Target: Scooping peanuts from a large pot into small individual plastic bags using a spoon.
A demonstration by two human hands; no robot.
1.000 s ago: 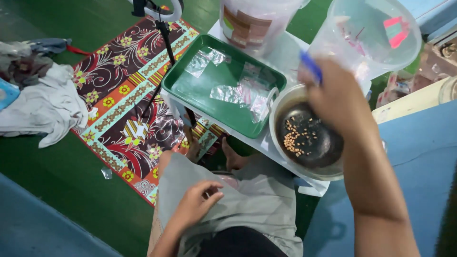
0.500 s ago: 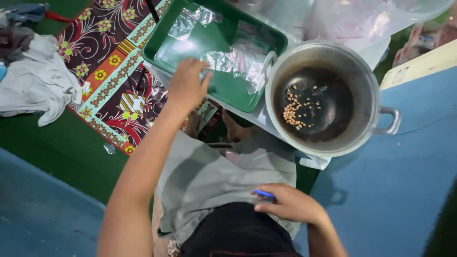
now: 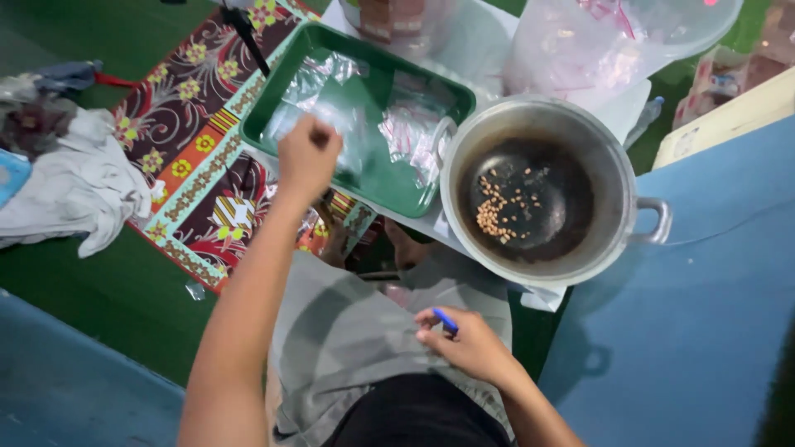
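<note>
Left hand (image 3: 308, 153), grip pinched on a clear thin plastic bag (image 3: 331, 124) over the green rectangular plastic tray (image 3: 273, 116). The bag looks light, limp and slippery; best held at its edge. Right hand (image 3: 468, 343), near the tray on the lap, is closed around 1 small blue object (image 3: 445, 320).

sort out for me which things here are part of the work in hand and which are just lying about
In use:
left hand reaching over clear plastic bags in green plastic tray
right hand holding small blue object
metal pot of kernels

Lying about:
white crumpled cloth
patterned floral mat
</note>
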